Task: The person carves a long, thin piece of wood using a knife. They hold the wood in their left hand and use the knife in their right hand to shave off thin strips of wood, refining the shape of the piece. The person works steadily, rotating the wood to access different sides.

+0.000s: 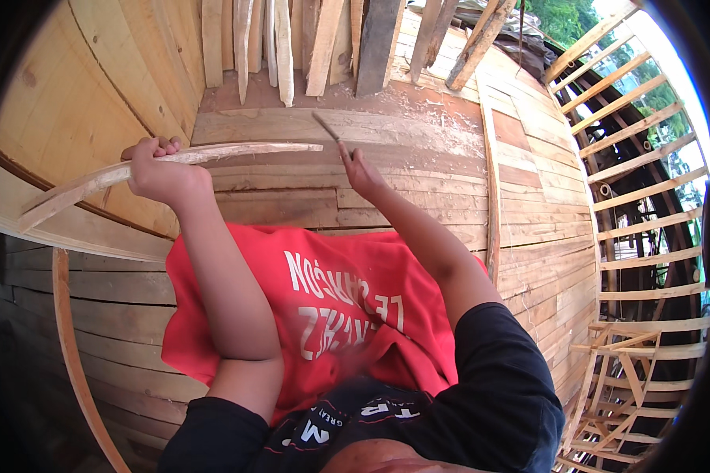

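My left hand (164, 169) is closed around a long, slightly curved strip of pale wood (244, 151). The strip's thick end points to the lower left, by the yellowish wooden boards, and its slim tip ends near my right hand. In my right hand (361, 169), closed, is a slim grey bar-like tool (326, 126), perhaps a blade; its grip is hidden by the fingers. The tool tilts up and left, just beyond the strip's tip and seemingly apart from it. A red cloth (244, 264) with white lettering covers my lap.
Several rough wooden slats (282, 55) lean upright along the far side. Pale shavings (450, 130) litter the plank floor (418, 189). To the left stands a large wooden panel (71, 79). A slatted wooden railing (647, 236) runs along the right, with greenery beyond.
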Tool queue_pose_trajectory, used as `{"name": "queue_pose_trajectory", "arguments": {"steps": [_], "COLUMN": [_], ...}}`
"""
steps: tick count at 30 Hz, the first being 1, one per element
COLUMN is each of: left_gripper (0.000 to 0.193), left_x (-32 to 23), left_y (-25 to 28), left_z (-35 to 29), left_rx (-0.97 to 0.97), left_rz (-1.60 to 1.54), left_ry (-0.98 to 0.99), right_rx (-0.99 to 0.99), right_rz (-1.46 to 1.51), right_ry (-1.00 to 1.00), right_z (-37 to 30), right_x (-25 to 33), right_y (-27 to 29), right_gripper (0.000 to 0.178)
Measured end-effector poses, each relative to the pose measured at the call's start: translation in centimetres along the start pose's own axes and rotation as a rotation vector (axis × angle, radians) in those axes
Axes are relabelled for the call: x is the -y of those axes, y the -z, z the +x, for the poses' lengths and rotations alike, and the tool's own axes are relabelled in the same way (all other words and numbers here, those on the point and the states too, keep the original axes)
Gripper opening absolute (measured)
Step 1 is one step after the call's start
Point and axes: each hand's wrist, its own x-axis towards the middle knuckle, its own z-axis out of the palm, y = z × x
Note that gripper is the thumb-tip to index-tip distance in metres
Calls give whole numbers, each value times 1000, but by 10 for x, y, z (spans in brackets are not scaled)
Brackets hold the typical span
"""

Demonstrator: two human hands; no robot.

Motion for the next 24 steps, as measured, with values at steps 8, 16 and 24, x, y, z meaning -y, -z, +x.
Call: {"name": "queue_pose_trajectory", "arguments": {"steps": [8, 16, 24], "left_gripper": [21, 20, 18], "left_x": [3, 5, 9], "left_y": [-4, -7, -12], "left_z": [-5, -4, -12], "left_rx": [30, -22, 5], "left_rz": [-9, -16, 20], "left_ry": [31, 40, 48], "right_rx": [221, 142, 258], "right_rz": [-145, -45, -212], "right_ry": [-415, 119, -435], "right_z": [4, -14, -43], "right_x": [-46, -8, -120], "right_y": [10, 37, 30], "right_gripper": [56, 65, 71]}}
